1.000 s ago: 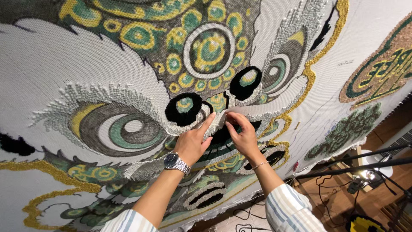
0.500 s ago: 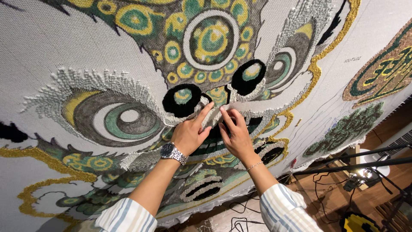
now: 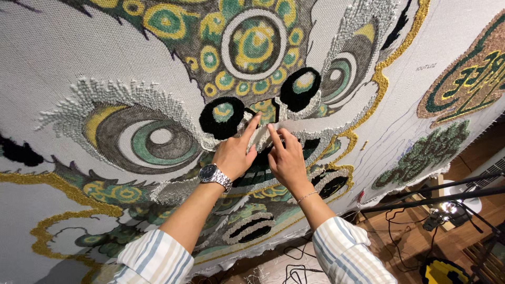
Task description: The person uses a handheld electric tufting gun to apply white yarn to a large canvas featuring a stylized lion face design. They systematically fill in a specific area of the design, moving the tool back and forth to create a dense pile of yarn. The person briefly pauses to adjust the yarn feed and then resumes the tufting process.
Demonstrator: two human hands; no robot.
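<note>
A large tufted rug (image 3: 63,58) on white backing cloth fills the view, showing a lion-like face in green, yellow, grey and black yarn. My left hand (image 3: 235,152), with a silver wristwatch, presses its index finger on the white tufts between the two black nostril rounds (image 3: 223,117). My right hand (image 3: 285,158), with a thin bracelet, lies beside it, index finger touching the same white patch. Neither hand holds anything. Both forearms come out of striped sleeves at the bottom.
A big grey and green eye (image 3: 150,141) lies to the left of my hands. At the right are a green and gold emblem (image 3: 471,79) and a green tufted patch (image 3: 423,155). Black stand bars (image 3: 436,192), cables and a wooden floor show at the lower right.
Both hands have slid upward along the rug, from the dark mouth area to the white tufts between the nostrils. The view has shifted slightly with them.
</note>
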